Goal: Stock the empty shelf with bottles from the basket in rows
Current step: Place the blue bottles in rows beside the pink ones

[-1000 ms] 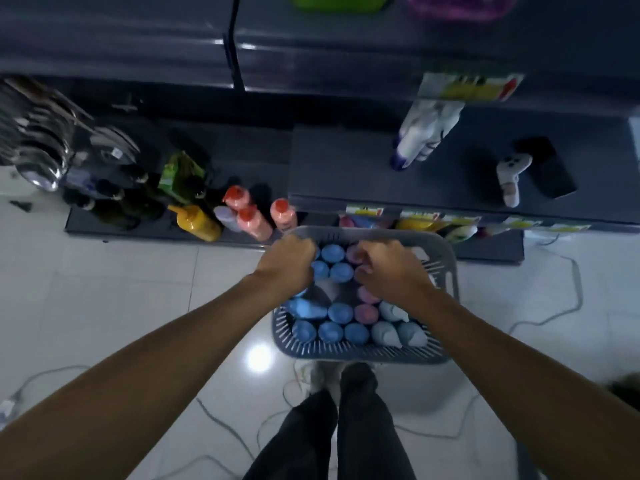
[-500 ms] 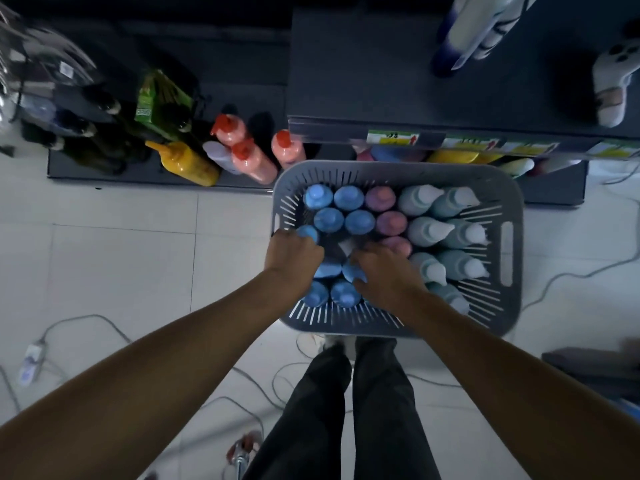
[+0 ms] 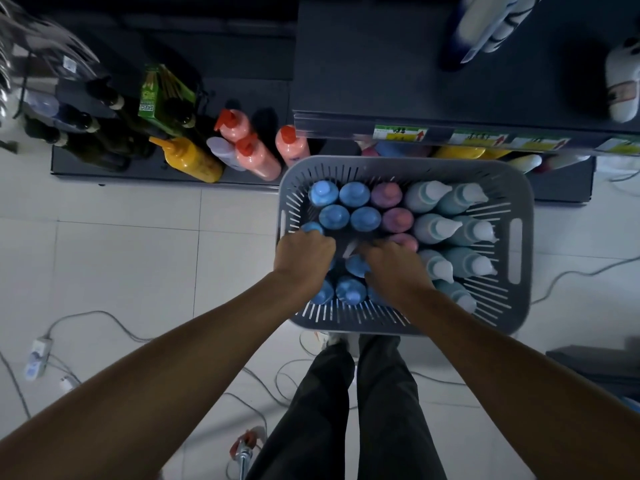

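Observation:
A grey slotted basket (image 3: 519, 188) stands on the floor in front of the shelves. It is packed with upright bottles: blue ones (image 3: 354, 194) on the left, pink ones (image 3: 387, 195) in the middle, teal ones with white caps (image 3: 434, 227) on the right. Both my hands are down among the blue bottles at the near left. My left hand (image 3: 303, 254) curls over a blue bottle (image 3: 311, 227) by the left wall. My right hand (image 3: 394, 265) curls down over another blue bottle (image 3: 356, 265), mostly hiding it. The dark shelf (image 3: 374, 64) above the basket is largely bare.
A white spray bottle (image 3: 485, 26) and a white object (image 3: 623, 84) lie on that shelf. The low shelf at left holds a yellow bottle (image 3: 190, 161), orange bottles (image 3: 256, 157), a green carton (image 3: 162, 98) and dark bottles (image 3: 86, 133). Cables and a power strip (image 3: 38, 353) cross the tiled floor.
The view has tipped down and come closer to the basket. My hands moved from the basket's far part to the near-left blue bottles and have stayed there for the last half second.

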Demonstrator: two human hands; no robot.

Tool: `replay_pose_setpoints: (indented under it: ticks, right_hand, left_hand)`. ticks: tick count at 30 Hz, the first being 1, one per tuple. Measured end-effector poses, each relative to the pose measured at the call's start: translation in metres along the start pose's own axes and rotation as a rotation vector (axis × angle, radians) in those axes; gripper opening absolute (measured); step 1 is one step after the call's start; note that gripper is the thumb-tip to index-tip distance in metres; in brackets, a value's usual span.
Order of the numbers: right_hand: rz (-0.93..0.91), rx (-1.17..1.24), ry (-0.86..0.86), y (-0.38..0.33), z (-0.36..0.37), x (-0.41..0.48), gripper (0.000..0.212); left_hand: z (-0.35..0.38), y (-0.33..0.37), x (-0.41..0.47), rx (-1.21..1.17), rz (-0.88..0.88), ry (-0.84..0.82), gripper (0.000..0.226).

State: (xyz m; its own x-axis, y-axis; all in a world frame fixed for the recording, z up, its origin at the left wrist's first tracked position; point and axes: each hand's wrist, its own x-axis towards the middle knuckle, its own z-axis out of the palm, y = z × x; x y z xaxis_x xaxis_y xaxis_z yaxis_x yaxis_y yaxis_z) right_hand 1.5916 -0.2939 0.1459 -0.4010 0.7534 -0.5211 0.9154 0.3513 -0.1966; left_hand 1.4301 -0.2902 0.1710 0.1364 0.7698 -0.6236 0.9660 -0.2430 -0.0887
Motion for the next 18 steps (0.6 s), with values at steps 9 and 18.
replay_pose_setpoints:
  ticks: [9, 18]
  right_hand:
    - [0.028, 0.004, 0.033, -0.001, -0.044, -0.012, 0.022]
    - [-0.005, 0.052, 0.174, 0.002, -0.118, -0.049, 0.025]
  left_hand:
    - [-0.042, -0.003, -0.020, -0.100, 0.029, 0.025, 0.015]
    - [-0.125, -0.007, -0.047, -0.154, 0.083, 0.040, 0.031]
